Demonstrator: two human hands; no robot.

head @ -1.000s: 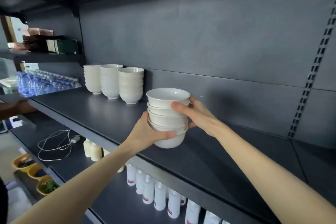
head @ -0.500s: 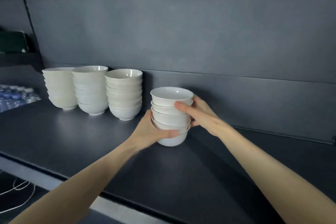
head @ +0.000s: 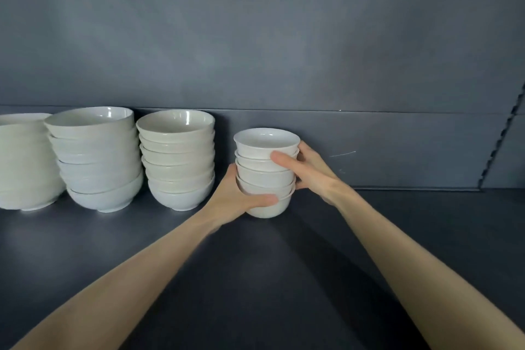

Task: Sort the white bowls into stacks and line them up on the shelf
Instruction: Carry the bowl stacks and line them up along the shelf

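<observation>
White porcelain fills both your hands: your left hand (head: 235,199) wraps the lower bowls of the small stack of bowls (head: 265,176), thumb across the front, while your right hand (head: 309,170) clasps the upper bowls from the right. The stack sits upright, low on the dark shelf (head: 284,278) near the grey back panel (head: 255,37). It is just right of the nearest large stack (head: 177,159), beyond which are the middle stack (head: 96,156) and the edge-cut stack (head: 25,162).

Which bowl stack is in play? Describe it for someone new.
Along the dark shelf, by its back panel, are four white stacks. Take the rightmost stack, gripped by the left hand and right hand. Its bowls are smaller than those in the three wider stacks to its left.
</observation>
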